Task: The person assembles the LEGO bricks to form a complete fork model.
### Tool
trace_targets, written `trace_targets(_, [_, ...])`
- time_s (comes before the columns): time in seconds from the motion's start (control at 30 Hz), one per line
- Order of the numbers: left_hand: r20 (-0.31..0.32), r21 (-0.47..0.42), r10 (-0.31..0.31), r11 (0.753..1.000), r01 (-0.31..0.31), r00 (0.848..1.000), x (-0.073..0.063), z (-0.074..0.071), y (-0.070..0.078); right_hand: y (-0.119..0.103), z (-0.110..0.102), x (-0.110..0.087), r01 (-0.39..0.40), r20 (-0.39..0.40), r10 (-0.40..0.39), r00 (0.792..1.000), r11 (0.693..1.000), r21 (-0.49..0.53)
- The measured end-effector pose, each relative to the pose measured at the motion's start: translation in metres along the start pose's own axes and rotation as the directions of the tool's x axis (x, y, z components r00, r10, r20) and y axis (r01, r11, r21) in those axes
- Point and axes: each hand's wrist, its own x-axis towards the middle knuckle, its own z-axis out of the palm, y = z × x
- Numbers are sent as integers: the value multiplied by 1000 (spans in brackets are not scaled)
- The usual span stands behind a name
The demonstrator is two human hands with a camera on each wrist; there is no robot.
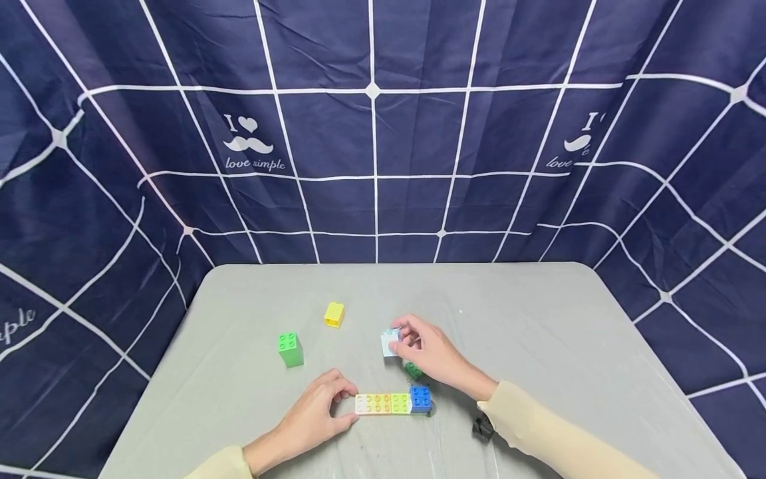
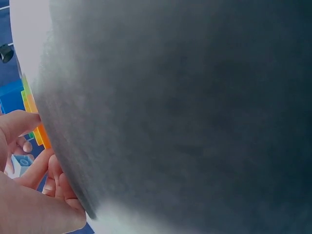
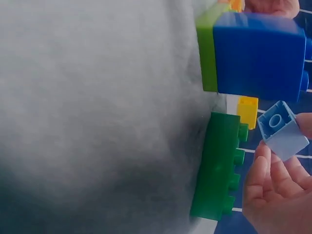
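My left hand [image 1: 311,409] pinches the left end of a low row of toy building bricks, thumb on the near side and forefinger on the far side. The row runs from an orange brick [image 1: 378,404] to a lime one [image 1: 400,403]. A taller dark blue brick [image 1: 421,398] stands on its right end. My right hand [image 1: 435,351] holds a light blue brick [image 1: 389,343] between thumb and fingers, its hollow underside visible in the right wrist view. Beneath that hand lies a dark green brick [image 3: 215,165] with a line of studs, partly covered in the head view.
A tall green brick [image 1: 291,350] stands to the left on the grey table [image 1: 239,299]. Farther back lies a small yellow brick [image 1: 334,315]. A small black object [image 1: 482,428] is beside the right sleeve. Dark blue gridded cloth [image 1: 413,133] surrounds the table's back and sides.
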Motion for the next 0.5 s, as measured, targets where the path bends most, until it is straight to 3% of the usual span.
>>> trace_targets(0.27, [-7, 7, 5, 1000, -5, 1000, 0, 2, 2, -5, -6, -19, -23, -25, 22, 999, 999, -30])
trace_targets(0.5, [-18, 7, -3, 1000, 3, 1000, -1, 2, 3, -10, -11, -31, -47, 9, 48, 999, 999, -20])
